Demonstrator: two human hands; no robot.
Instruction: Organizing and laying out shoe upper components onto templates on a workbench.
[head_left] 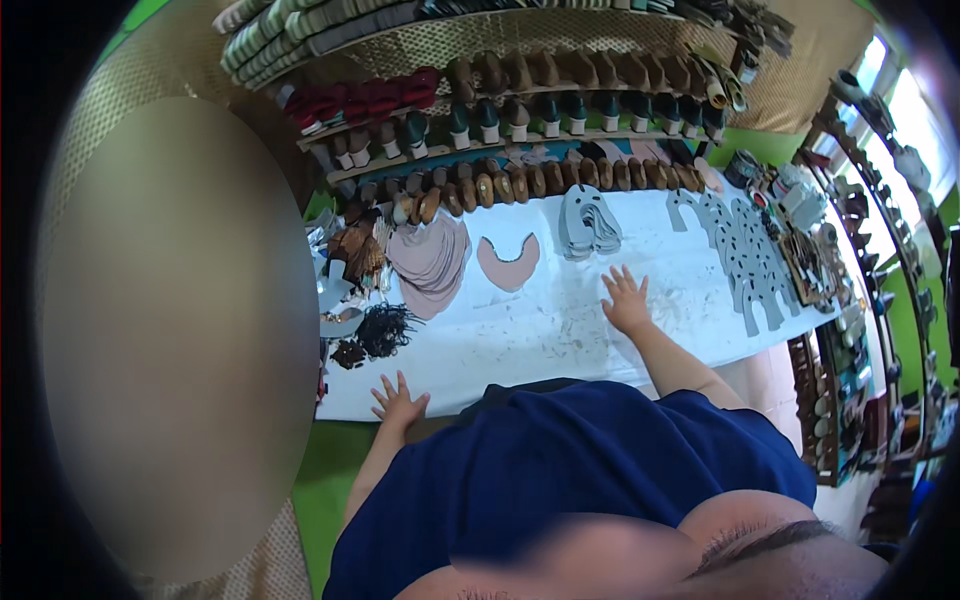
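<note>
My left hand (402,402) rests at the front edge of the white-covered table (480,350), fingers spread and holding nothing. Farther out, my right hand (625,302) lies over the tabletop with its fingers apart. The stack of grey cut pieces (590,225) is just beyond it. A single pink U-shaped piece (510,268) with a dark inner edge lies between the grey stack and a fanned pile of pink pieces (430,265). Toward the right end, grey pieces with cut-out holes (752,262) are spread in overlapping rows.
A dark heap of strips (385,330) and brown material (358,248) crowd the table's left end. Rows of shoe lasts (540,180) line the back, below shelves of shoes (550,115) and folded rolls (310,40). Tools and cans (800,200) stand at the right, near shoe racks (870,290).
</note>
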